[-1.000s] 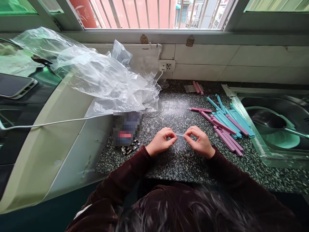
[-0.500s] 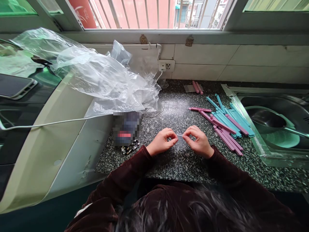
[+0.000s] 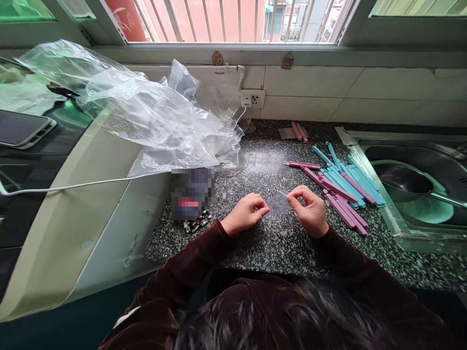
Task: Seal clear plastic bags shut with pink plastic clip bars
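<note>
A small clear plastic bag (image 3: 279,204) is stretched between my two hands, just above the speckled counter (image 3: 255,248). My left hand (image 3: 246,214) pinches its left edge between thumb and forefinger. The upper right corner is pinched by my right hand (image 3: 309,210), which sits a little higher. Right of that hand lie several pink plastic sealing clips (image 3: 345,211) and several turquoise ones (image 3: 359,182) in a loose heap. Farther back, two pink clips (image 3: 299,131) rest on another small clear bag (image 3: 286,133).
Large crumpled plastic bags (image 3: 156,116) fill the back left. Near my left arm are a blurred dark object (image 3: 191,194) and a beaded chain (image 3: 197,223). A white cable (image 3: 91,183) runs leftward. A sink (image 3: 392,233) with a pan (image 3: 401,177) is at right; a phone (image 3: 24,129) lies far left.
My right hand has moved right and slightly up, away from my left. The clear bag now shows spread out between them, where before only a narrow strip was visible.
</note>
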Available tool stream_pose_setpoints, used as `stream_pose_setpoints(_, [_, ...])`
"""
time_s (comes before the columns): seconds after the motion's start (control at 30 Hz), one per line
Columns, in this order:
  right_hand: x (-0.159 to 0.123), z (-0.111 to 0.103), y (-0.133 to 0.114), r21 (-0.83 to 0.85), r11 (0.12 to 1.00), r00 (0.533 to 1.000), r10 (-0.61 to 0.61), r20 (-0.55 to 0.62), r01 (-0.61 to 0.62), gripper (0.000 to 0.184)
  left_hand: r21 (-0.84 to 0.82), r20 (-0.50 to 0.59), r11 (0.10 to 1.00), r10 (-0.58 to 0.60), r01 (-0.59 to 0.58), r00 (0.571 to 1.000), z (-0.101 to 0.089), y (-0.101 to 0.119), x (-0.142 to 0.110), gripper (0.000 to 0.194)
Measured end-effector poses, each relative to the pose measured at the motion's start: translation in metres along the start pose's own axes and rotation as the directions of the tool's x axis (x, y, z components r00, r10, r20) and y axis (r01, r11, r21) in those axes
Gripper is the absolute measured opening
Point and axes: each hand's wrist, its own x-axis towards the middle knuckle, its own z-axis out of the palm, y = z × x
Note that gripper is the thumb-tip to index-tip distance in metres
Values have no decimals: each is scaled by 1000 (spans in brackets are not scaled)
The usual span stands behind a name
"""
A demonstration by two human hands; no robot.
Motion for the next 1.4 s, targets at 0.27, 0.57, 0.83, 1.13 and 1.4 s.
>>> stream_pose_setpoints(0.27, [1,0,1,-18,1000,998,4,67,-3,18,63,27,997,36,-38,999,-3,-2,-2,24])
stream_pose_setpoints(0.57, [-5,12,-3,-23,1000,969,8,248,-2,18,-82,-194,995,43,-60,980,1,4,1,24])
stream_pose_setpoints(0.83, [-4,12,2,-34,999,968,8,251,0,21,-186,-297,982,-49,-8,954,-3,1,2,32])
stream_pose_setpoints(1.13, [-3,11,2,-33,999,954,17,301,-8,16,-245,-333,969,-95,11,938,-3,0,2,33])
stream_pose_setpoints(1.4, [-4,13,3,-81,996,915,2,404,34,19,-444,-389,895,-245,52,888,-6,-2,3,36])
